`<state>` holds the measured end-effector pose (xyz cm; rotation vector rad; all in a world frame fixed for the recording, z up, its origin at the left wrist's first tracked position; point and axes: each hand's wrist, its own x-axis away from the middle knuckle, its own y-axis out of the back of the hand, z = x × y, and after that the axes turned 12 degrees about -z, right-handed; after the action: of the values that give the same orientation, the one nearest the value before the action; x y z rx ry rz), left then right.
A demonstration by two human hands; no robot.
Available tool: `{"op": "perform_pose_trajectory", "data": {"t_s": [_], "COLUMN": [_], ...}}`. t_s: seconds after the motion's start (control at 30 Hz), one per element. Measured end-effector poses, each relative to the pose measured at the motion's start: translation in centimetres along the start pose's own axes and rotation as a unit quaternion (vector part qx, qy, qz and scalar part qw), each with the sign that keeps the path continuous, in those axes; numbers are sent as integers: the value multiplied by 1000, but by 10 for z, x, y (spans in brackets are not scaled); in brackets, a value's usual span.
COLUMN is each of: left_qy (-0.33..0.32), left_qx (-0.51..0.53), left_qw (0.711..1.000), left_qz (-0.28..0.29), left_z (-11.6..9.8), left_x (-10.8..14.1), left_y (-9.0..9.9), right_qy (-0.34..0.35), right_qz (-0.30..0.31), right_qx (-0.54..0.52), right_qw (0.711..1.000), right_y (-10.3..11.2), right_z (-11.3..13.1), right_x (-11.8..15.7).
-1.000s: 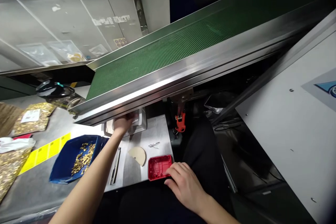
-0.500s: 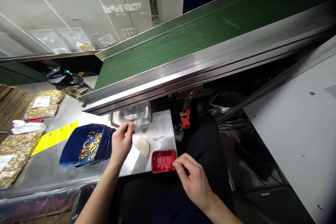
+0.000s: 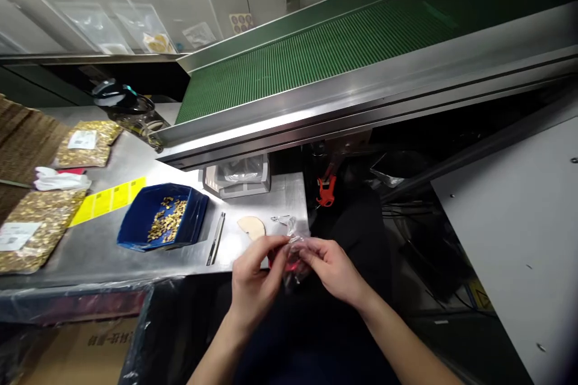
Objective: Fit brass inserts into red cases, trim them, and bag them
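Observation:
Between my two hands, over the table's front right corner, is a small clear plastic bag (image 3: 295,242). My left hand (image 3: 257,271) pinches its left side, thumb and forefinger closed on the film. From the right, my right hand (image 3: 334,267) grips the same bag with bent fingers. A red tray (image 3: 291,266) lies behind and below the bag, mostly hidden by it and my fingers. Just beyond my left hand rest a beige disc (image 3: 253,227) and a small metal tool (image 3: 280,219). A slim knife-like tool (image 3: 215,239) lies farther left.
A blue bin (image 3: 139,216) holds many small gold pieces. Behind it are a yellow label strip (image 3: 106,201) and bags of gold pieces (image 3: 40,222). A grey holder (image 3: 237,177) with clear bags stands under the green conveyor (image 3: 271,66). An orange-handled tool (image 3: 326,191) hangs beyond the table's right edge.
My left hand has brought the clear bag from near the grey holder toward me and right. My right hand has come up from the red tray's edge and now grips the bag too.

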<state>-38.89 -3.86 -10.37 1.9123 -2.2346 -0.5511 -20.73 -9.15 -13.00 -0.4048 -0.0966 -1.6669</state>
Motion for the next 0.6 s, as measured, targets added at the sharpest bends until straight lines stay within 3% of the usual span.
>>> {"op": "perform_pose_trajectory", "data": {"t_s": [0.13,0.27,0.4,0.47,0.53,0.57,0.6], "left_qy": [12,24,30,11,-20,-38,-55], "left_qx": [-13,-39,3,-52,-152,-194,-221], "left_qw": [994,986,958,970,980,976,971], "left_qz": [106,163,285,237,129,91,78], "left_z": [-3,-8,-5,2,10,13,16], "left_x": [0,12,15,11,8,8,10], "left_y": [-21,-46,-61,-61,-59,-59,-59], "right_qy": [-68,-62,-74,-91,-81,-64,-46], "right_qz": [-55,-173,-148,-193,-261,-277,-268], "right_qx": [-23,130,207,283,411,460,485], "right_qw": [996,974,964,935,870,841,831], "right_y": [17,35,51,58,61,60,58], "right_z": [-10,-14,-12,-9,-6,-4,-3], "right_x": [17,34,48,53,58,60,63]}}
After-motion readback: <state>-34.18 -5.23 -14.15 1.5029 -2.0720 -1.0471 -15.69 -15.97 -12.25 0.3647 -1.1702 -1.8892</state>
